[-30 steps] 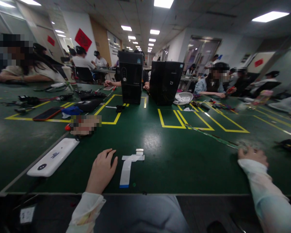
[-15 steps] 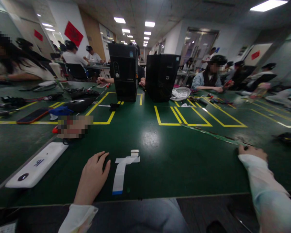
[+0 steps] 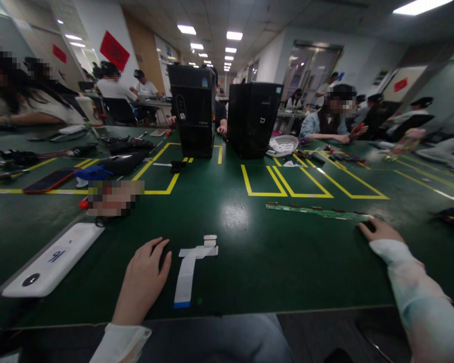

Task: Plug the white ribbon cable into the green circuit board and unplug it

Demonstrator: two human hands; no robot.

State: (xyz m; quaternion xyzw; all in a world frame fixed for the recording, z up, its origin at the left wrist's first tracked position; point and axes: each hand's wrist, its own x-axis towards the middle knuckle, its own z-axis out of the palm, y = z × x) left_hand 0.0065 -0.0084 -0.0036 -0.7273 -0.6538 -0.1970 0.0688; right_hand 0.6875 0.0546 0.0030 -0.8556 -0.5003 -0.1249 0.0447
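My left hand (image 3: 146, 277) lies palm down on the green table with its fingers stretched out and nothing in it. Just right of its fingertips is a flat white ribbon cable (image 3: 185, 282), bent into an angle, with a blue end toward me and a connector piece at the far end. Farther right, a long, narrow green circuit board (image 3: 318, 212) lies nearly crosswise on the table. My right hand (image 3: 384, 234) is at its right end, thumb and fingers closed about that end. The exact contact of the fingertips is partly hidden.
A white power bank-like device (image 3: 55, 259) lies left of my left hand. Two black computer towers (image 3: 194, 113) stand at the back, near a white basket (image 3: 283, 145). Tools and cables (image 3: 41, 156) lie back left. Yellow tape (image 3: 267, 194) marks the table; other people sit around.
My right hand has shifted left and slightly toward the far side. The circuit board has swung from a slant to nearly crosswise, its left end coming nearer. My left hand has stayed put.
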